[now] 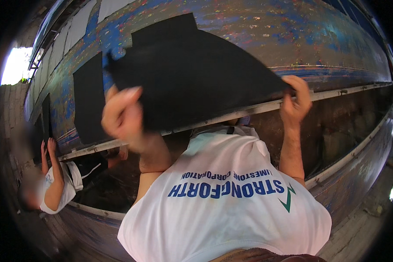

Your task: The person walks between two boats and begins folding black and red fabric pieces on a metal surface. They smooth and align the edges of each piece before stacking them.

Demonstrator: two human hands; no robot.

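Observation:
A broad black piece of fabric (196,78) lies over the long paint-stained table, with a curved right edge and a stepped far edge. At its right corner, my right hand (296,98) has its fingers closed on the cloth, close to the table's near rail. My left hand (124,115) is at the fabric's lower left, smeared by motion, so its grip on the cloth is unclear. The fabric's left edge is ruffled and blurred.
The long table (266,39) has a metal rail (332,92) along its near edge. Another black piece (89,100) lies to the left, and light grey pieces (81,26) lie at the far left. A co-worker (59,187) stands at the left, hands on a dark piece.

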